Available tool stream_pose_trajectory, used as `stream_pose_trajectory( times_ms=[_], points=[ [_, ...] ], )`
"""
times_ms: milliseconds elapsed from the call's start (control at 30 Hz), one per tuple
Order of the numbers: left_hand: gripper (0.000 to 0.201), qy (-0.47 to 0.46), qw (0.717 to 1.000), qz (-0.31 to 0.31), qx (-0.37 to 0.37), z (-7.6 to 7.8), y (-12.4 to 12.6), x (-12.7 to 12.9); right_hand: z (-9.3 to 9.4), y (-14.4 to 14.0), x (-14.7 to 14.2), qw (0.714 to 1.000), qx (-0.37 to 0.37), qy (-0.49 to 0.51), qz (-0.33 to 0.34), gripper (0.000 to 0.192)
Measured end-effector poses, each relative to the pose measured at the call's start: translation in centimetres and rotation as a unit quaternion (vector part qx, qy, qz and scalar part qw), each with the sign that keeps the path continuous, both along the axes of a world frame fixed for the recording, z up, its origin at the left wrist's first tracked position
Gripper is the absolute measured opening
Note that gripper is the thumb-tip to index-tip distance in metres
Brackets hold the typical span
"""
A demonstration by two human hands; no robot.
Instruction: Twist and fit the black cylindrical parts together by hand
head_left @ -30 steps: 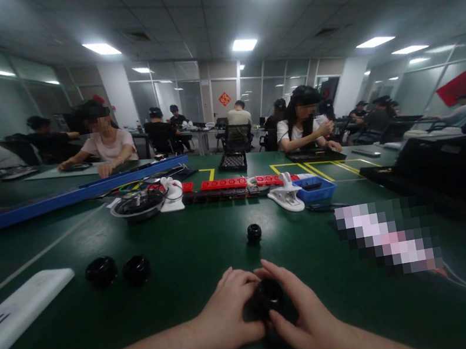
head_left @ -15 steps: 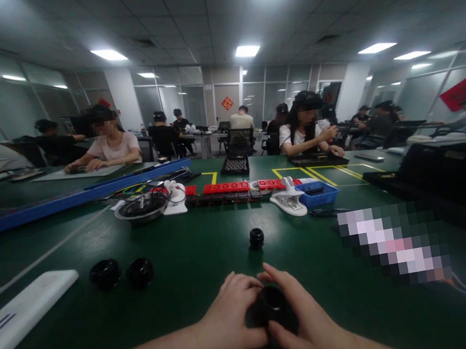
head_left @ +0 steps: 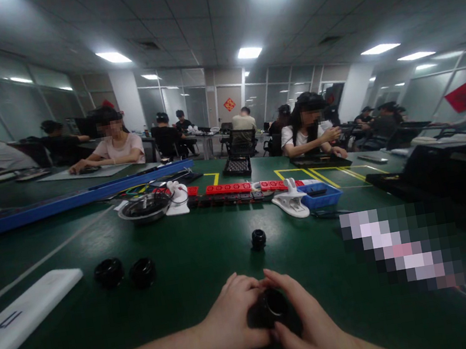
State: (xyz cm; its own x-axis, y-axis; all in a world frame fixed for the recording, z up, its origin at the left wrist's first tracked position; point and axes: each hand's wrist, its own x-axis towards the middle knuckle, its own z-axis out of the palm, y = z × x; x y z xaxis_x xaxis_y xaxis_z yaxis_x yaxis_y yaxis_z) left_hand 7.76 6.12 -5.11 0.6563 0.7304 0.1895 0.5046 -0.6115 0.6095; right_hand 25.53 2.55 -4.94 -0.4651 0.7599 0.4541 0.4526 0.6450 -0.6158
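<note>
Both hands meet near the bottom centre around a black plastic cable gland point(head_left: 275, 303), its round open end facing up. My left hand point(head_left: 233, 308) closes on its left side with curled fingers. My right hand point(head_left: 308, 317) grips it from the right, thumb in front and fingers behind. The lower part of the gland is in shadow and partly covered by the hands. A smaller black gland point(head_left: 259, 240) stands just beyond them. Two more lie to the left, a wide black ring-shaped one point(head_left: 109, 272) and another beside it point(head_left: 143, 272).
On the green table point(head_left: 190, 241) lie a white bar point(head_left: 29, 321) at left and a blurred-out item point(head_left: 400, 251) at right. Farther back are a metal bowl point(head_left: 144, 208), white clips point(head_left: 291, 199), red blocks point(head_left: 229, 189) and a blue bin point(head_left: 320, 194). Several people sit around.
The view has shifted slightly, so things appear a little to the right. Both hands keep their grip on the cable gland, with hardly any visible movement.
</note>
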Motion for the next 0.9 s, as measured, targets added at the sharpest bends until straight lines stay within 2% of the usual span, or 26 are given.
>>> stream_pose_trajectory(
  times_ms=[167, 233, 467, 600, 733, 800, 900],
  points=[
    [0.034, 0.008, 1.0, 0.0, 0.007, -0.04, -0.02, -0.03, -0.27, 0.26, -0.3, 0.996, -0.045, -0.025, -0.074, 0.067],
    [0.032, 0.008, 1.0, 0.001, 0.009, -0.12, -0.02, -0.03, -0.42, 0.36, -0.39, 0.994, -0.061, -0.028, -0.081, 0.063],
    [0.04, 0.004, 1.0, 0.004, 0.008, -0.31, 0.08, 0.05, 0.14, 0.05, -0.11, 1.0, 0.002, -0.015, 0.012, 0.064],
    [0.04, 0.01, 1.0, 0.003, 0.01, -0.39, 0.11, -0.04, 0.37, 0.13, -0.38, 1.0, 0.007, -0.022, -0.018, 0.064],
    [0.037, 0.019, 1.0, -0.001, 0.008, -0.29, 0.09, -0.02, 0.33, 0.21, -0.54, 0.998, -0.028, -0.017, -0.061, 0.049],
    [0.039, 0.021, 1.0, 0.0, 0.009, -0.19, 0.05, 0.01, 0.36, 0.16, -0.43, 0.999, -0.027, -0.01, -0.043, 0.048],
    [0.045, 0.022, 1.0, 0.004, 0.009, -0.06, -0.02, 0.01, 0.38, 0.1, -0.19, 1.0, 0.003, -0.006, 0.007, 0.057]
  ],
)
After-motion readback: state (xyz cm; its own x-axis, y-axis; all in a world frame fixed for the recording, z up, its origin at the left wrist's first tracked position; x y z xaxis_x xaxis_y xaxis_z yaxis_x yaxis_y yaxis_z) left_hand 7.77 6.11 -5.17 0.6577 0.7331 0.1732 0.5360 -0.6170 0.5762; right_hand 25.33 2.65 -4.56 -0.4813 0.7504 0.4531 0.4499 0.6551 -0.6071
